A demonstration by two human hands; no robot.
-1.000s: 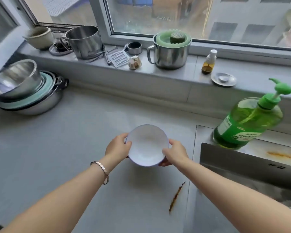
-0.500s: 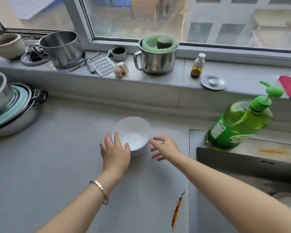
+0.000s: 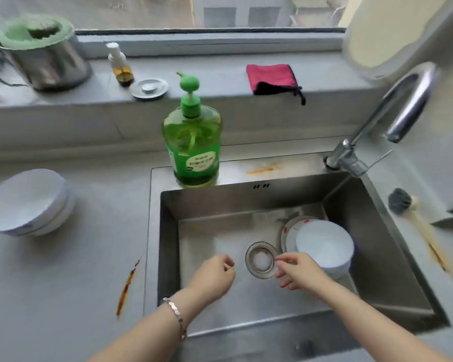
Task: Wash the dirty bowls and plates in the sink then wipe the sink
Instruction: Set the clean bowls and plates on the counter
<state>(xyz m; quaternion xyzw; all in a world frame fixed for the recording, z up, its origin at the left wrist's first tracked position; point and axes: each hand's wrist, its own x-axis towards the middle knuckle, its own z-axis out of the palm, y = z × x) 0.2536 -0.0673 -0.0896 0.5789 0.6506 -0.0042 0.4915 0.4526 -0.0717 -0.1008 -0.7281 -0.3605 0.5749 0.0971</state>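
Note:
A steel sink (image 3: 377,257) fills the right half of the view. In its right part a white bowl (image 3: 324,244) stands on a plate (image 3: 289,228) with red marks. Both my hands hang over the basin near the round drain (image 3: 261,259). My left hand (image 3: 215,273), with a bracelet on the wrist, has loosely curled fingers and holds nothing. My right hand (image 3: 297,271) is just left of the bowl, fingers relaxed, empty. Two stacked white bowls (image 3: 26,202) stand on the grey counter (image 3: 76,283) at the left.
A green dish soap bottle (image 3: 192,142) stands on the sink's back rim. The tap (image 3: 392,111) arches over the back right corner. A dish brush (image 3: 408,207) lies right of the sink. On the sill are a red cloth (image 3: 271,77), steel pot (image 3: 45,56) and small bottle (image 3: 120,66). Orange streaks mark the counter (image 3: 127,286).
Both hands let go of the white bowl on the counter and moved right into the sink. The view swung right, so the sink now fills the frame.

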